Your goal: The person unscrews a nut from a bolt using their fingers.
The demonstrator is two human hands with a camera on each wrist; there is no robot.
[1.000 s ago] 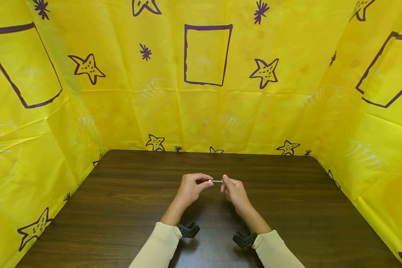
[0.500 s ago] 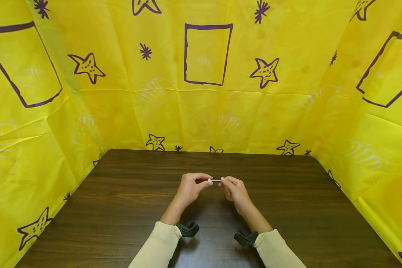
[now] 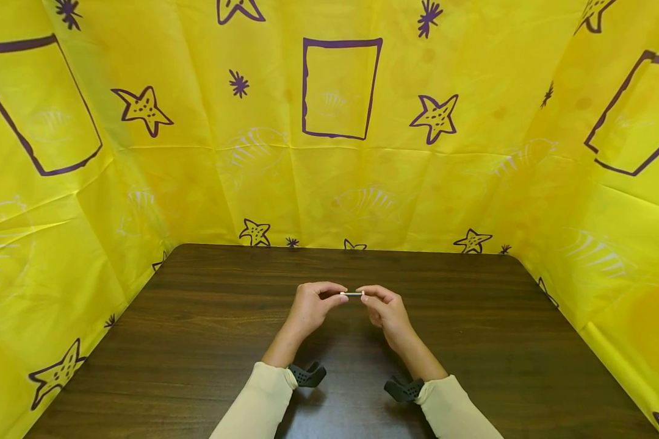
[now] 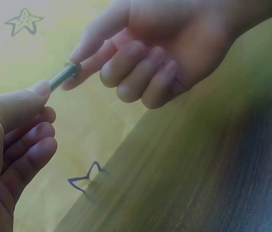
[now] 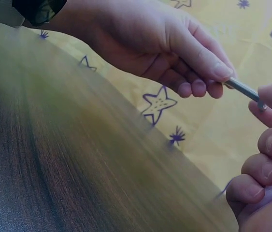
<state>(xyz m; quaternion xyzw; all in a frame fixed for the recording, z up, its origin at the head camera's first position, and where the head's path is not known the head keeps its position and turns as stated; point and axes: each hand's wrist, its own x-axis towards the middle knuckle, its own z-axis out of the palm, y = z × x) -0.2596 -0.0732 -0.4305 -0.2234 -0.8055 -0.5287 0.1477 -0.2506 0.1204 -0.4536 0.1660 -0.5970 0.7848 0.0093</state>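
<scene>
A metal bolt (image 3: 352,294) is held level above the table between both hands. My left hand (image 3: 309,308) pinches one end between thumb and fingers; that end is hidden by the fingertips. At the other end, thumb and index finger of my right hand (image 3: 387,309) pinch a small nut (image 5: 261,105). The left wrist view shows threads along the bare shank of the bolt (image 4: 62,78), with the nut (image 4: 76,68) between the right fingertips. The right hand's other fingers are curled in below.
Under the hands lies a dark wood-grain table (image 3: 225,329). Yellow cloth (image 3: 329,183) printed with starfish and fish surrounds its back and sides. A dark band (image 3: 309,375) sits on the left wrist, another band (image 3: 403,389) on the right.
The right fingers have shifted their grip at the nut end: thumb and index finger closed over it, then parted slightly, with the index now farther forward. The left hand has barely moved.
</scene>
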